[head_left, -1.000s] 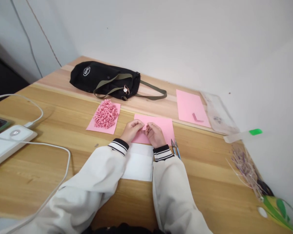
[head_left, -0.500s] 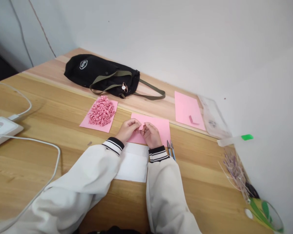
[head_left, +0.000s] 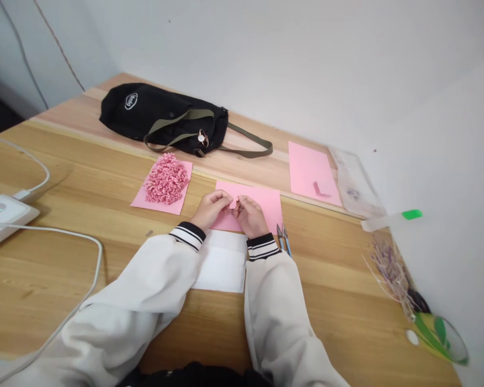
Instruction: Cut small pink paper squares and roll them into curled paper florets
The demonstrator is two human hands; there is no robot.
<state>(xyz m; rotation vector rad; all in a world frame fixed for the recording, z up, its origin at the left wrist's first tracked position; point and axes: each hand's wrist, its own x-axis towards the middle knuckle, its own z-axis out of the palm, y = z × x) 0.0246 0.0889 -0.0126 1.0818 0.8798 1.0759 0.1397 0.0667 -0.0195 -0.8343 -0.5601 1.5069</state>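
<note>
Between my two hands is a small piece of pink paper (head_left: 234, 203), held just above a pink sheet (head_left: 268, 201). My left hand (head_left: 212, 208) pinches its left side with thumb and forefinger. My right hand (head_left: 251, 216) is closed on its right side, fingertips curled around the edge. A folded white paper (head_left: 221, 263) lies below my wrists. Beside my right cuff are thread snips (head_left: 283, 239) with blue handles. Left of my hands, a heap of small pink flower stamens (head_left: 167, 180) rests on a pink paper square (head_left: 177, 205).
A black bag (head_left: 161, 115) with a watch (head_left: 202, 138) on it lies at the back. Another pink sheet (head_left: 308, 166) is by the wall, near a clear plastic bag (head_left: 357, 185). Dried flowers (head_left: 389, 269) are at the right; a white charger (head_left: 8, 217) with cables is at the left.
The view has shifted slightly, so most things on the table sit a little higher. My hands stay close together on the small pink paper, with only slight finger movement.
</note>
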